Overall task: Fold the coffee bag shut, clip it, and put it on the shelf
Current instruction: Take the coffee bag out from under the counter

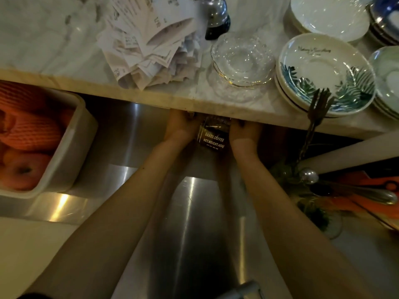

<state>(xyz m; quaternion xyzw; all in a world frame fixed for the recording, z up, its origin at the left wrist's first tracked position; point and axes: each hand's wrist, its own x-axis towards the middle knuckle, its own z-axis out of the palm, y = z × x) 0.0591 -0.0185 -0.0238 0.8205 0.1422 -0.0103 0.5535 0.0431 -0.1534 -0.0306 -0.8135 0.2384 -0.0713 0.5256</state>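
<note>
Head view showed both bare forearms reaching far across a brushed stainless-steel counter (194, 212), the hands meeting under the near edge of a white marble ledge (151, 94). The left hand (180, 128) was curled around the left side of a dark, glossy coffee bag with pale printed lettering (212, 138), and the right hand (245, 134) was curled around its right side, so the bag sat squeezed between the two. The fingertips of both hands, and the bag's top, ran out of sight beneath the ledge, so how the top was folded could not be told, nor whether a clip was on it. The bag's lower part, with the weight print, lay tilted between the wrists, just above the steel.

To the left on the counter stood a white rectangular plastic tub (71, 134) holding reddish apples, some in orange foam netting (26, 134). On the ledge above the hands lay a heap of crumpled paper receipts (151, 46); right of it a clear glass saucer with a gold rim (241, 59), then a stack of white saucers painted with teal leaves (323, 72), and farther off a silver call bell (212, 16). Near right, a metal spoon handle (367, 194) lay over something orange.
</note>
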